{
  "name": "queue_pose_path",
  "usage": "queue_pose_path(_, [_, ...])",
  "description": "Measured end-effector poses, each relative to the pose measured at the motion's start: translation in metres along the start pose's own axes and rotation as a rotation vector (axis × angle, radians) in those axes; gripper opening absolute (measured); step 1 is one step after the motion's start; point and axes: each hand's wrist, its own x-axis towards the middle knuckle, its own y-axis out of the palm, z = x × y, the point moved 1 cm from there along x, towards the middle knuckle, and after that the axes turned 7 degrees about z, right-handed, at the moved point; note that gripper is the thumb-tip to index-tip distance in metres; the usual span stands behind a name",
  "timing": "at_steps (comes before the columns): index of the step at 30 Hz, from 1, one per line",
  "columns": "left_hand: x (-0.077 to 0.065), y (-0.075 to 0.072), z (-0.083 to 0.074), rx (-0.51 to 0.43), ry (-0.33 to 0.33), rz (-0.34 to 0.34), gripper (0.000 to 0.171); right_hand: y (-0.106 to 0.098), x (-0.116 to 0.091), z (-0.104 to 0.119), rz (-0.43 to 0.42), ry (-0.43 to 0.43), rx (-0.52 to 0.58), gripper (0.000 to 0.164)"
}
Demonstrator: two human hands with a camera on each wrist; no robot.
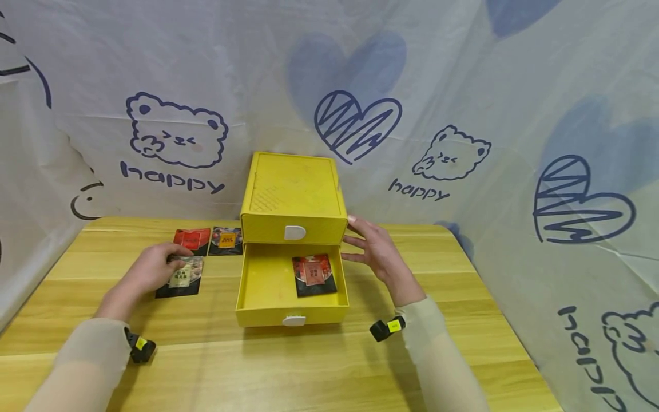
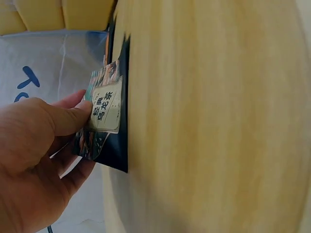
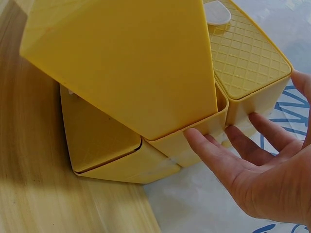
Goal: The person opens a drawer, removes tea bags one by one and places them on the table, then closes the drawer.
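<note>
My left hand [image 1: 151,268] pinches a dark tea packet with a pale label [image 2: 106,114], thumb on its printed face and fingers behind; its lower edge is at the tabletop. In the head view, a red packet [image 1: 193,239] and a black packet with an orange label [image 1: 226,240] lie just beyond it. A yellow drawer cabinet [image 1: 293,180] stands in the middle with a drawer [image 1: 265,286] pulled out. Inside that drawer lies a red and black packet [image 1: 314,274]. Against the cabinet's right side rest the extended fingers of my right hand [image 1: 381,252].
Each drawer front in the head view has a white handle [image 1: 294,232]. Below the pulled-out drawer, the right wrist view shows another drawer [image 3: 102,141]. A printed cloth [image 1: 268,86] hangs right behind the cabinet, at the wooden table's [image 1: 278,366] back edge.
</note>
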Motion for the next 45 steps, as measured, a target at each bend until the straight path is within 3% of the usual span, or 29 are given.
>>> queue_pose_path(20, [0.005, 0.004, -0.001, 0.084, -0.041, -0.064, 0.02, 0.0, -0.001, -0.001, -0.001, -0.001, -0.002, 0.063])
queue_pose_path(32, [0.007, 0.005, 0.0, 0.134, 0.002, -0.106, 0.017, 0.0, -0.001, -0.001, -0.005, -0.005, -0.005, 0.067])
queue_pose_path(38, [0.001, 0.003, -0.009, 0.156, -0.041, -0.061, 0.02, 0.0, -0.001, -0.001, -0.001, -0.006, -0.005, 0.067])
queue_pose_path(45, [-0.008, 0.006, -0.028, 0.243, -0.126, 0.076, 0.042, 0.0, -0.001, -0.001, 0.005, -0.013, 0.005, 0.066])
